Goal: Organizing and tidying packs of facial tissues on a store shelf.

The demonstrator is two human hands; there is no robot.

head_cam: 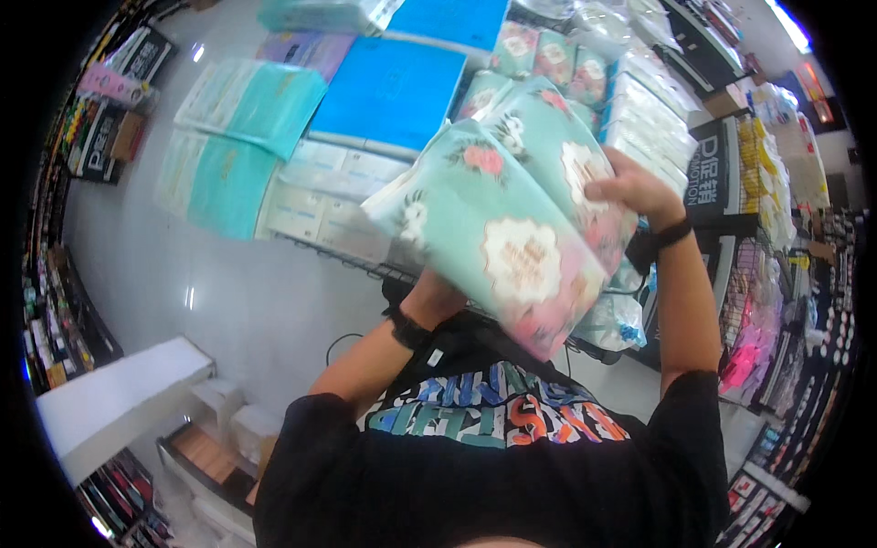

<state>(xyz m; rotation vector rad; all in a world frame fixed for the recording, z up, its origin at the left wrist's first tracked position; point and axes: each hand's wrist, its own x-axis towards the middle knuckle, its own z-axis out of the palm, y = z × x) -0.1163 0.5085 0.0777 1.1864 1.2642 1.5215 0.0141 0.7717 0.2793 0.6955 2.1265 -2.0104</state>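
Two soft flat packs, mint green with pink flowers and a white label, are raised in front of my chest. The nearer floral pack (pixel 452 198) lies tilted over my left hand (pixel 438 301), whose fingers are hidden beneath it. My right hand (pixel 637 188) grips the farther floral pack (pixel 541 137) by its right side, thumb on top. The two packs overlap one another. Beyond them, smaller packs of the same floral pattern (pixel 555 55) stand in rows on the display.
Blue boxes (pixel 387 92), white packs (pixel 336 168) and teal packs (pixel 233 181) are stacked at the display's left. White plastic-wrapped packs (pixel 647 116) stand to the right. A wire rack edge (pixel 342 259) runs before me. Black sign panels (pixel 709 168) and stocked shelves line the right; a white counter (pixel 130 397) stands lower left.
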